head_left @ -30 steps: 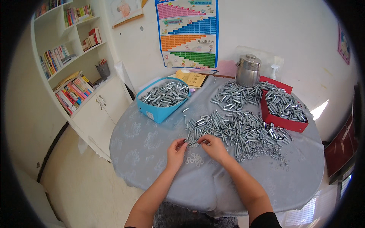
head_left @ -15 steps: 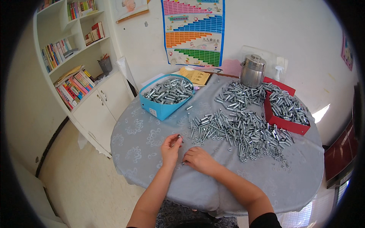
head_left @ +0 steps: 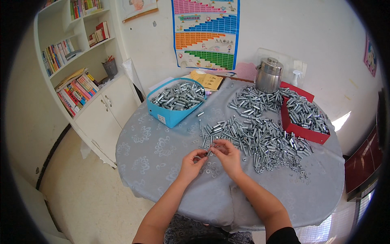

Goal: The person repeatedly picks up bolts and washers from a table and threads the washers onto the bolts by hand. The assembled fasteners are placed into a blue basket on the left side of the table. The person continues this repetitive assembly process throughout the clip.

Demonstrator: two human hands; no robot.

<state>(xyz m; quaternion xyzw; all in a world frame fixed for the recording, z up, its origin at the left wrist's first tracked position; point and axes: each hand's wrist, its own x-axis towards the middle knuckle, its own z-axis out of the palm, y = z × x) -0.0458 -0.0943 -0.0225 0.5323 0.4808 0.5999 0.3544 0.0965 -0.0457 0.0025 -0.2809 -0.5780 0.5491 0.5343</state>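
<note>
My left hand (head_left: 192, 163) and my right hand (head_left: 226, 157) meet over the near middle of the table, fingertips almost touching. Between them is a small metal bolt (head_left: 209, 152), pinched by both hands; its ends are partly covered by fingers. A few loose washers (head_left: 209, 171) lie on the cloth just below the hands. Right behind my fingers spreads a big heap of silvery bolts, sleeves and nuts (head_left: 254, 138). To the far left stands a light-blue box (head_left: 170, 118) filled with similar metal bolts.
A red box (head_left: 307, 134) with more metal pieces lies at the right of the heap. Behind it stand a steel canister (head_left: 268, 77) and a white spray bottle (head_left: 296, 77). Yellow paper (head_left: 209, 80) lies near the wall. A grey patterned cloth (head_left: 150, 162) covers the round table.
My right hand has moved forward and right, up to the heap's edge. My left hand has shifted right, and both hands now meet at the bolt.
</note>
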